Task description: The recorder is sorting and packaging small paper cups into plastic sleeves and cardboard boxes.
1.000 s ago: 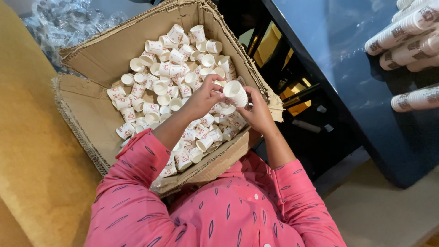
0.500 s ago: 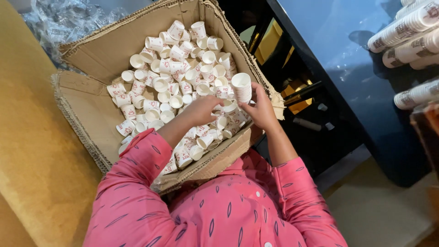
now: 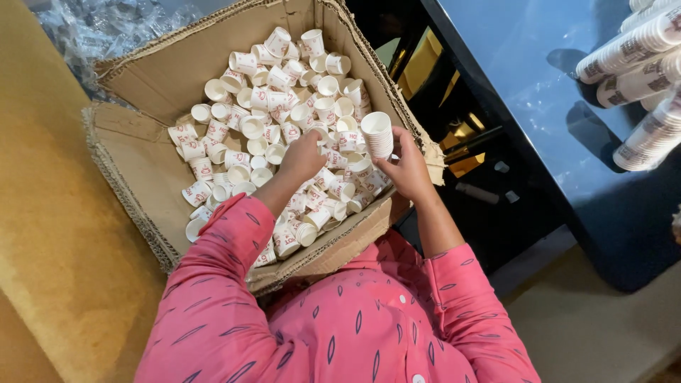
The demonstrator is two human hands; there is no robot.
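Note:
A cardboard box (image 3: 142, 135) lies open in front of me, filled with several small white paper cups (image 3: 277, 99) with red print. My right hand (image 3: 408, 170) holds a short stack of nested cups (image 3: 377, 135) upright at the box's right edge. My left hand (image 3: 301, 156) reaches down into the loose cups in the middle of the box, fingers curled among them; whether it grips one is hidden. Both arms wear pink patterned sleeves.
Long stacks of nested cups (image 3: 635, 60) lie on a dark blue glossy table (image 3: 539, 85) at the upper right. Crumpled clear plastic wrap (image 3: 92, 28) sits behind the box. A yellow-brown surface (image 3: 50, 248) runs along the left.
My left hand moved away from the stack and down into the loose cups. My right hand kept hold of the stack, which now stands a little higher at the box's edge.

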